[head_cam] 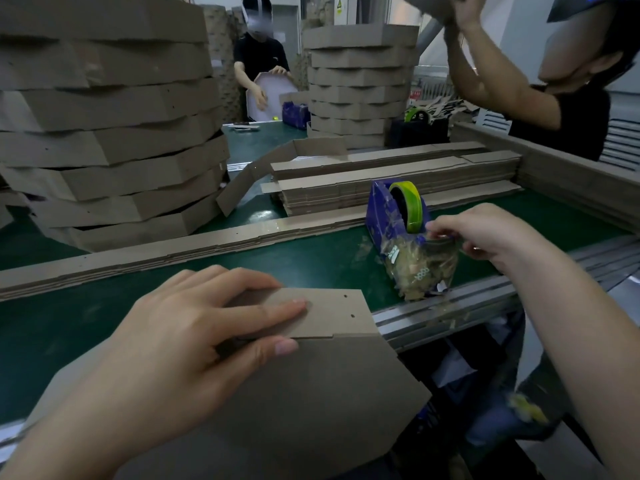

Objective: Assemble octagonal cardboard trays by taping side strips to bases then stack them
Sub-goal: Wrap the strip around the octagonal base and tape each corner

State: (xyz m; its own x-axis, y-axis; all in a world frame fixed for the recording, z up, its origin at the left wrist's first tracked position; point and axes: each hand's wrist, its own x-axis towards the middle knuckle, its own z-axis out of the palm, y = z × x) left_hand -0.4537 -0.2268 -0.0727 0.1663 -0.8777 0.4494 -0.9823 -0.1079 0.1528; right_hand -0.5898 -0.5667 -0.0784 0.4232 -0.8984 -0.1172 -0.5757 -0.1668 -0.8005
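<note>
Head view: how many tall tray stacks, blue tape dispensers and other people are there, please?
Tall tray stacks: 2
Blue tape dispensers: 2
Other people: 2
Total: 6

Two stacks of cardboard trays (pixel 104 140) (pixel 360 81), three tape dispensers (pixel 388 216) (pixel 295 115) (pixel 420 121) and two other people (pixel 258 60) (pixel 554 102) are being seen here.

Brown base (pixel 311 393) overhangs the green belt (pixel 311 258); side strip (pixel 332 313) along its far edge.
</note>
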